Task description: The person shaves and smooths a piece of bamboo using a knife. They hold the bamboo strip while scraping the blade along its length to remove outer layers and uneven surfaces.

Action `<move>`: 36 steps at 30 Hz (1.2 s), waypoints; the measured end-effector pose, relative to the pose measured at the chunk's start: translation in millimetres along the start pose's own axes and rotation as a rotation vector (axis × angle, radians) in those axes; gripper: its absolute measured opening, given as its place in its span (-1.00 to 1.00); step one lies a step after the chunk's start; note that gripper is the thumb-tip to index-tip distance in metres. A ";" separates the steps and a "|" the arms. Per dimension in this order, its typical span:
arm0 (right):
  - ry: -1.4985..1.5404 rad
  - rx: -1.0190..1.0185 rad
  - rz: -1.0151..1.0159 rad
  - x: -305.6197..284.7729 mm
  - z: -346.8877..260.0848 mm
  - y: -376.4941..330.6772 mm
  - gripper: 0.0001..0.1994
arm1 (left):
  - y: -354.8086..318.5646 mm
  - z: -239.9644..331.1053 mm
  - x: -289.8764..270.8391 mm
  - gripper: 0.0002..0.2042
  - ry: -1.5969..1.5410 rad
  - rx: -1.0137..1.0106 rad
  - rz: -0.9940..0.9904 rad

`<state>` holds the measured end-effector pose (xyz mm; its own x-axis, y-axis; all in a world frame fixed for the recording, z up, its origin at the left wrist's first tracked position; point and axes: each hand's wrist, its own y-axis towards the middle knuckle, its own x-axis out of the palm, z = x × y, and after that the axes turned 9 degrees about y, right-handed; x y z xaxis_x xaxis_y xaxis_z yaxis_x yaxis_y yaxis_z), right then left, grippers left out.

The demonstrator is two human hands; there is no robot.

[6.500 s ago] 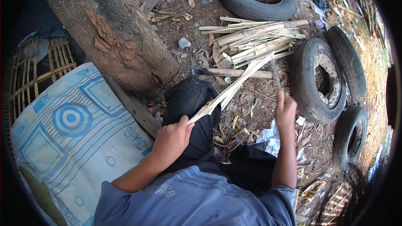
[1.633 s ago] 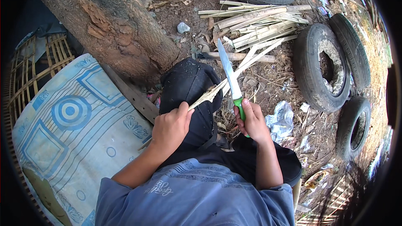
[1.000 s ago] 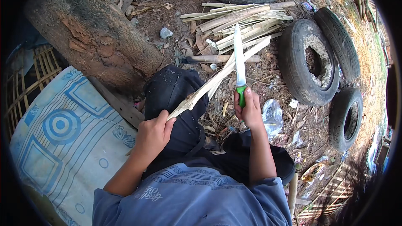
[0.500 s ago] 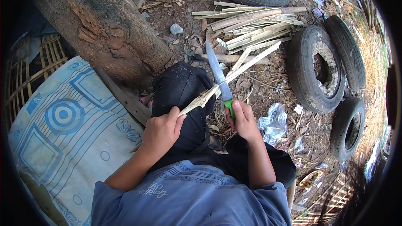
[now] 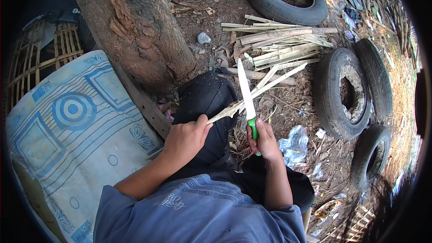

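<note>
My left hand (image 5: 187, 138) is closed round the near end of a pale split bamboo strip (image 5: 265, 87), which slants up and away to the right over my knee. Rough, frayed fibres stick out of the strip just beyond my fingers. In my right hand (image 5: 265, 141) is a knife (image 5: 246, 91) with a green handle, gripped with the blade pointing up and away. The blade crosses the strip just past the frayed part; whether it touches the strip I cannot tell.
Beyond my knee lies a pile of split bamboo (image 5: 283, 45). Old tyres (image 5: 330, 94) rest on the ground at right, another tyre (image 5: 288, 13) farther off. A tree trunk (image 5: 139, 31) rises at far left, beside a blue-patterned mat (image 5: 103, 153). A clear plastic bag (image 5: 294, 144) lies near my right hand.
The view has shifted, so the surroundings sit lower and mostly farther right. The knife blade is more upright and catches bright light. Both hands keep their holds.
</note>
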<state>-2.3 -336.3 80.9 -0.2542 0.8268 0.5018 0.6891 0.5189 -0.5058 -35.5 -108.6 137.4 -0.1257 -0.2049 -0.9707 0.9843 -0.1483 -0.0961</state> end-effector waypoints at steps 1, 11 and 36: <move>-0.045 -0.006 0.036 1.5 0.3 -2.8 -0.47 | -0.5 -0.4 0.2 -0.79 -0.002 -0.001 0.001; 0.057 0.071 -0.010 1.4 0.6 -10.8 -0.49 | -2.9 -0.3 1.1 -0.80 0.031 -0.002 0.022; 0.084 0.140 -0.011 12.4 4.7 -20.9 -0.49 | -3.8 2.9 0.7 -0.79 0.094 -0.027 0.033</move>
<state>-23.0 -335.9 94.4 -0.1997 0.8030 0.5616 0.5837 0.5578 -0.5901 -39.7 -111.0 137.7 -0.0818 -0.1176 -0.9897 0.9908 -0.1167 -0.0680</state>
